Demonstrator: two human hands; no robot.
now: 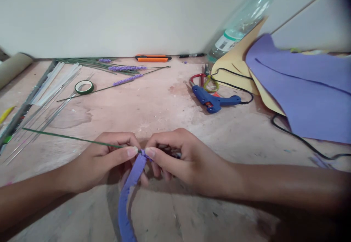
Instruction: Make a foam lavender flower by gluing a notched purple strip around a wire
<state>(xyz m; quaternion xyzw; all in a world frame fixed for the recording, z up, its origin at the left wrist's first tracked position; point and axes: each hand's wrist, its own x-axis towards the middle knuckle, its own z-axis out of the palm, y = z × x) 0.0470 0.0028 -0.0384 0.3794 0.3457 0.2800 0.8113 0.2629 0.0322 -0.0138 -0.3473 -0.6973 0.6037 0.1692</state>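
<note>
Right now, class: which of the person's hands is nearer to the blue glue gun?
Right. The right hand lies below and slightly left of the glue gun; the left hand is farther left, pinching the green wire beside the purple strip.

Green wire stem (68, 138) lying leftward, fringed purple strip (128, 194) hanging down
</note>
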